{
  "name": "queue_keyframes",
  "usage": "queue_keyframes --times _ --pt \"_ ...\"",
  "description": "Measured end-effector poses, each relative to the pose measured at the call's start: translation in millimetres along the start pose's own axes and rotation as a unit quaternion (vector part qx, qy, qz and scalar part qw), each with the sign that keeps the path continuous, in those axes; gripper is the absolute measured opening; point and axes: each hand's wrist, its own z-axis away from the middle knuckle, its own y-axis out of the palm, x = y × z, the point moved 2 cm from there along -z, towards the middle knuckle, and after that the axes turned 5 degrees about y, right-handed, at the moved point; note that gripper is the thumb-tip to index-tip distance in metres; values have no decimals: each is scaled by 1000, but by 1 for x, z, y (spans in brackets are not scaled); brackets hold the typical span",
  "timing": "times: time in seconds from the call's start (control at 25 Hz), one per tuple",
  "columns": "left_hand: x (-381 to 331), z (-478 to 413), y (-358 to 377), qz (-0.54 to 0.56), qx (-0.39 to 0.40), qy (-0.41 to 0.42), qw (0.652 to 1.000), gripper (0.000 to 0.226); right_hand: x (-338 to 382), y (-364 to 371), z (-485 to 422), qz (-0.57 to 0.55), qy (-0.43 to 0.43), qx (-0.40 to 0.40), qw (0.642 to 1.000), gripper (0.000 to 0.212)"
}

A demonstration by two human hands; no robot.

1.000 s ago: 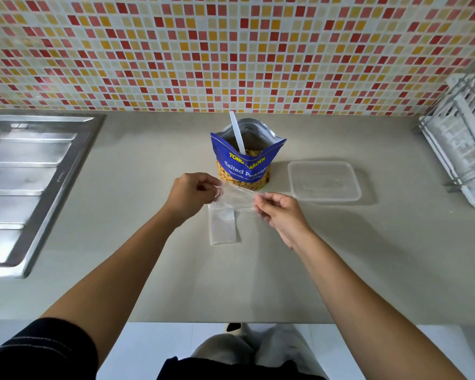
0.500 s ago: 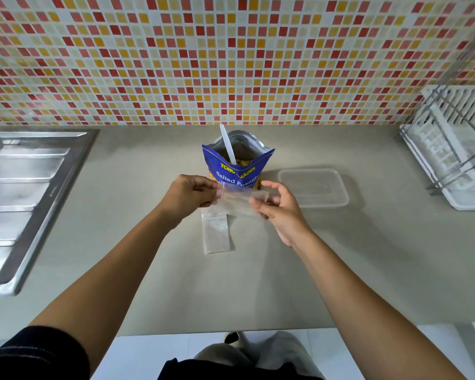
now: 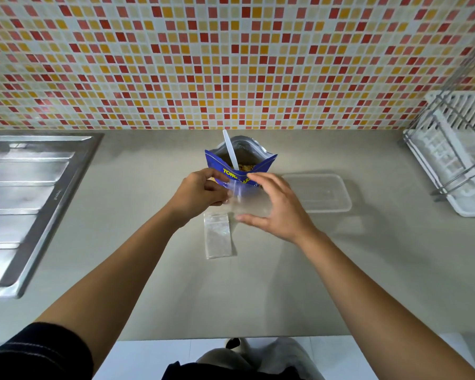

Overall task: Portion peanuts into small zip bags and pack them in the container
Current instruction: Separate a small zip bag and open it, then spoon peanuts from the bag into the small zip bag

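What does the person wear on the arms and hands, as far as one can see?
Both forearms are bare. The left hand and right hand show no glove, ring or watch. The left upper arm has a black short sleeve with thin pale stripes.

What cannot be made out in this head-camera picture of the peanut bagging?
Head view throughout.
Held clear small zip bag: motion-blurred; open or sealed unclear, and whether the right hand grips it.
Blue foil peanut pouch: lower print hidden by the left hand and bag.
White plastic spoon: bowl buried in pouch.
White dish rack: cut off by the right edge.
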Motion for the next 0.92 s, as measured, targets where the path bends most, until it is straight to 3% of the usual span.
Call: queue_keyframes --times 0.12,0.4,0.52,0.76,0.88,0.92 --pt "-7 0 6 5 -2 14 1000 31 7 8 -9 52 30 55 997 93" --pt "-8 -6 8 -66 -20 32 997 38 7 8 -14 53 9 2 999 73" --pt "-7 -6 10 -54 -15 38 998 37 5 8 -15 27 24 24 999 77" --pt "-14 -8 9 -42 12 35 998 28 2 3 -15 -34 14 -25 999 52" --pt "-24 -22 -3 -48 -121 94 987 5 -6 0 -16 -118 52 -60 990 54" --pt "-28 -32 -9 -98 -174 104 974 12 -8 -1 -17 -146 71 -62 985 55"
